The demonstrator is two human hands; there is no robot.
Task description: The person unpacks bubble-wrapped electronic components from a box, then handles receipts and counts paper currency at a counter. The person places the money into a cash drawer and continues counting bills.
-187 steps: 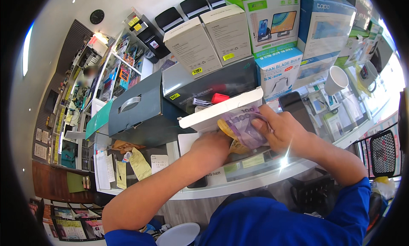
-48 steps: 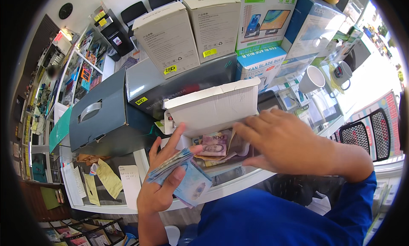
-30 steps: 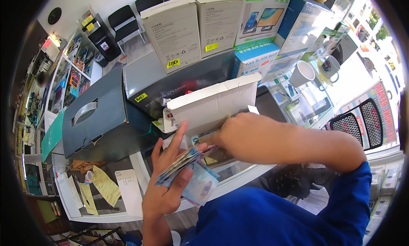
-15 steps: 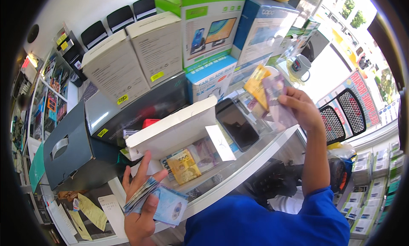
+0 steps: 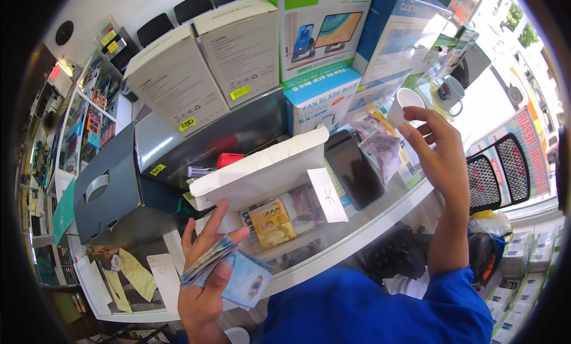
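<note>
In my left hand (image 5: 205, 278) is a fanned stack of blue banknotes (image 5: 247, 278), pinched between thumb and fingers. My right hand (image 5: 439, 150) hovers over the counter's right part, thumb and forefinger apart, with no note in it. Its fingertips overlap a white cup (image 5: 407, 105); whether they touch it I cannot tell. Purple banknotes (image 5: 380, 146) and a yellow one lie just left of that hand, beside a dark smartphone (image 5: 355, 168). Between my hands stands an opened white box (image 5: 262, 174) holding yellow banknotes (image 5: 272, 224) and purple ones.
Boxed goods line the back of the glass counter (image 5: 333, 255), among them a blue fan box (image 5: 321, 103) and a dark handled box (image 5: 113, 189). A grey mug (image 5: 449, 94) stands at the far right. Papers (image 5: 140, 275) lie at the left, and a mesh-backed chair (image 5: 499, 171) stands beyond.
My right hand has let go of the purple and yellow notes, which now lie beside the phone. The left hand keeps its stack. The view has shifted slightly.
</note>
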